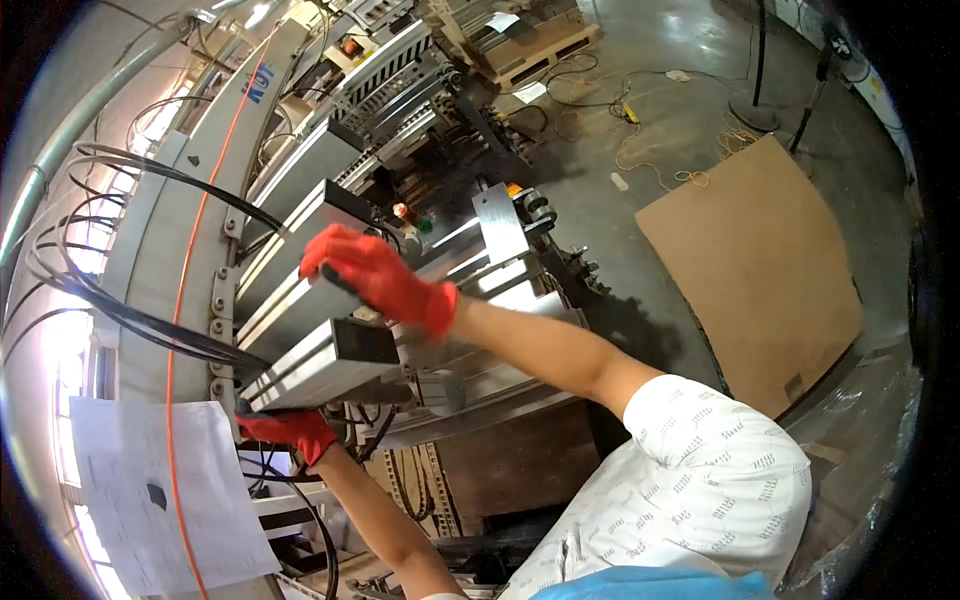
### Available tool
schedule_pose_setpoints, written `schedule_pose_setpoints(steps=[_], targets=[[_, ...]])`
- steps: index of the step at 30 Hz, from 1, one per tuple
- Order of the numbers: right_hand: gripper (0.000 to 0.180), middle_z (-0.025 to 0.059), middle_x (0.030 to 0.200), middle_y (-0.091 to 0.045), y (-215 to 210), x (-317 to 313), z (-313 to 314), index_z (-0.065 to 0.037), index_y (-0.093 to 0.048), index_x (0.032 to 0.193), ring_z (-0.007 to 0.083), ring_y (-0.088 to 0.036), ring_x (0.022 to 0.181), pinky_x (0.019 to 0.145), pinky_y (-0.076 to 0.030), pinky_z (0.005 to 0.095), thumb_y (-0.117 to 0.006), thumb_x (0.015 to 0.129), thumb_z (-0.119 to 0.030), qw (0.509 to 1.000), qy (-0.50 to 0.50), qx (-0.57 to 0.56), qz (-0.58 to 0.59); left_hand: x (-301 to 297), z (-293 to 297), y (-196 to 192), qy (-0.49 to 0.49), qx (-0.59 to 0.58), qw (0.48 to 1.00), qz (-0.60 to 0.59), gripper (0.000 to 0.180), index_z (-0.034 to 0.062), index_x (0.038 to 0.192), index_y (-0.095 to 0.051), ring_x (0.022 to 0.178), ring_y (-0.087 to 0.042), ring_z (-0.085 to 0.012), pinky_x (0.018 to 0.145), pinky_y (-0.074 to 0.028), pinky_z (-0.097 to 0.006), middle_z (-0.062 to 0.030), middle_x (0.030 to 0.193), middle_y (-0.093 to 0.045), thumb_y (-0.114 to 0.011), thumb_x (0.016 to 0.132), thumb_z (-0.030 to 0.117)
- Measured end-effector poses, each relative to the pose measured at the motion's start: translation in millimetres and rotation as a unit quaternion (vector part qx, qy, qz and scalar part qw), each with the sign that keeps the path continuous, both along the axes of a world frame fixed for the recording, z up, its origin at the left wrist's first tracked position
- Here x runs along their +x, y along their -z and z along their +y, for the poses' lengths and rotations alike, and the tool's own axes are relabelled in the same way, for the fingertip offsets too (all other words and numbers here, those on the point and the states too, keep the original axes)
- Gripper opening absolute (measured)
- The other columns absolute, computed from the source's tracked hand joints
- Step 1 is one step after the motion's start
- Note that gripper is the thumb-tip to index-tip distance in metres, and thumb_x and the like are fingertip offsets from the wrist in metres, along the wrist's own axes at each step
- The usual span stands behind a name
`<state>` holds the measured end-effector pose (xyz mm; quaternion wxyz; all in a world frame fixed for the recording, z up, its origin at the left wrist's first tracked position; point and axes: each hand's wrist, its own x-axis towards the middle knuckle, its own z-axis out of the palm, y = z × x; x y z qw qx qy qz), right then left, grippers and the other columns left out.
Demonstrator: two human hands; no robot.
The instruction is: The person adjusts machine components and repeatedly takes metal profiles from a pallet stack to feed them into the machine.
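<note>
Two red work gloves with dark palms cover my hands. My right hand (375,277) is over the end of a grey metal machine housing (300,315). Its fingers are bent loosely, apart from the thumb, and slightly blurred; no held object shows. My left hand (290,432) lies against the lower side of the nearest box-shaped metal housing (325,365). Those fingers stretch along the housing, and their undersides are hidden. Black cables (205,345) run into the housings from the left.
A printed paper sheet (170,490) hangs on the machine's light beam (145,360), crossed by an orange cord (180,285). Rollers and a metal plate (500,222) lie beyond my right arm. Brown cardboard (750,270) covers part of the floor at right; a wooden pallet (545,60) stands far back.
</note>
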<state>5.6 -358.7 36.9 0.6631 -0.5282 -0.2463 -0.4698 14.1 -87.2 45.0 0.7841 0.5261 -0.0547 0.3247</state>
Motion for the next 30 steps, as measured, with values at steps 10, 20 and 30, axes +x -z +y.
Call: schedule_pose_setpoints(steps=[10,20,30], targets=[[0.019,0.007,0.104,-0.063,8.3,88.9,-35.8,-0.002,-0.063,0.106,0.018,-0.06,0.102,0.097,-0.046,0.0338,-0.046,0.101,-0.007,0.987,-0.139,0.021,-0.079,89.0,-8.6,22.8,-0.062,0.115,0.991,-0.007,0.053,0.0053,0.132,-0.05,0.119,-0.055,-0.0338,0.094,-0.051,-0.059,-0.0139,0.13,-0.053,-0.042,0.099,0.046],[0.035,0.0128,0.111,-0.067,7.9,128.5,-54.9,-0.001,-0.062,0.107,0.0231,-0.063,0.107,0.097,-0.046,0.0341,-0.04,0.105,-0.028,0.989,-0.034,-0.108,-0.095,114.3,-33.2,9.3,-0.217,0.12,0.969,0.007,0.032,0.0002,0.12,-0.053,0.109,-0.058,-0.0384,0.084,-0.05,-0.051,-0.0239,0.117,-0.056,-0.046,0.1,0.024],[0.04,0.019,0.12,-0.065,-0.3,73.5,-37.0,0.002,-0.061,0.11,0.0269,-0.06,0.114,0.103,-0.041,0.0357,-0.034,0.107,-0.028,0.994,-0.044,-0.098,-0.012,91.6,-44.5,-2.1,-0.212,-0.083,0.97,-0.082,0.058,-0.0055,0.139,-0.035,0.124,-0.044,-0.0291,0.108,-0.033,-0.04,-0.0208,0.142,-0.037,-0.063,0.093,0.017]])
